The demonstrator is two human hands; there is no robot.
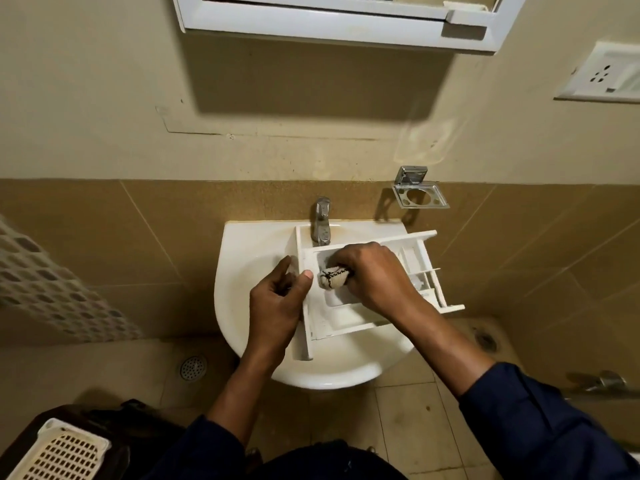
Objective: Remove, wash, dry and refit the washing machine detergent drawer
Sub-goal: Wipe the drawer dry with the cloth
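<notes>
R hand (375,277) w/ cloth (333,277) in drawer (348,322)

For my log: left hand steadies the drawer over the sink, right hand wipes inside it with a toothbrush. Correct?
Not quite: in the head view the right hand grips a rolled cloth, not a toothbrush. The left hand does steady the drawer over the sink.

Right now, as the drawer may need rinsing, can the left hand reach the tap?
Probably yes, once it lets go: the left hand grips the drawer by its front, and the tap beyond it stands uncovered.
</notes>
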